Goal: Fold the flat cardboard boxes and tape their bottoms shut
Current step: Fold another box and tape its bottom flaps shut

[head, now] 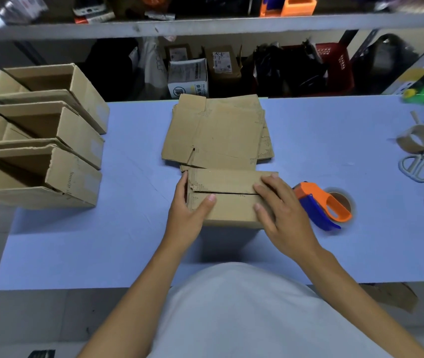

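**Q:** What lies on the blue table (pixel 81 244), starting from the left?

**A:** Far left of the box being worked on, three folded boxes (pixel 50 135) lie on their sides in a row, open ends facing left.

**Q:** And the box being worked on?

**A:** The cardboard box (pixel 229 195) stands at the table's middle, close to the person, bottom upward. Its two long flaps are folded shut, and a thin seam runs between them from left to right. No tape shows on the seam.

**Q:** What are the hands doing?

**A:** The left hand (pixel 189 211) clasps the box's left end, thumb lying across the near flap. The right hand (pixel 280 210) presses flat, fingers straight, on the box's right end.

**Q:** What else is near the box?

**A:** Just behind it lies a stack of flat boxes (pixel 216 130). Just right of it, beside the right hand, rests an orange and blue tape dispenser (pixel 322 205). Well to the right lie an empty tape core (pixel 416 138) and scissors (pixel 415 165).
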